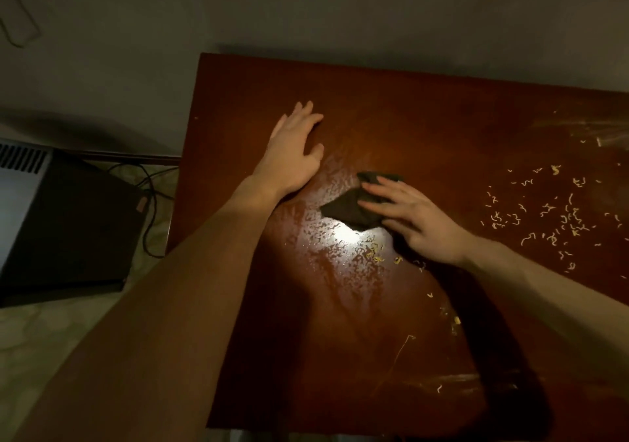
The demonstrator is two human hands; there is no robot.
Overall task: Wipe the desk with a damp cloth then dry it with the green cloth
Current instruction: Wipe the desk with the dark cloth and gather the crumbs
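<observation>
A: Logging hands: I am pressing my right hand (418, 217), fingers straight, flat on the dark cloth (350, 208), mid-desk (374, 356). My left hand (296, 149) is lying spread on bare wood, holding nothing.
B: Where is the dirt lying?
A: Crumbs (561, 217) are sitting right of the cloth, beyond the right hand, which is nearer.

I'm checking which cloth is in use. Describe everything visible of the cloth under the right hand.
The cloth is dark, its exact colour unclear in dim light: soft fabric bunched into a rough wedge, one corner pointing left. It lies on the reddish-brown desk amid wet, shiny streaks. The right hand presses its right part with straight fingers, covering some of it.
</observation>
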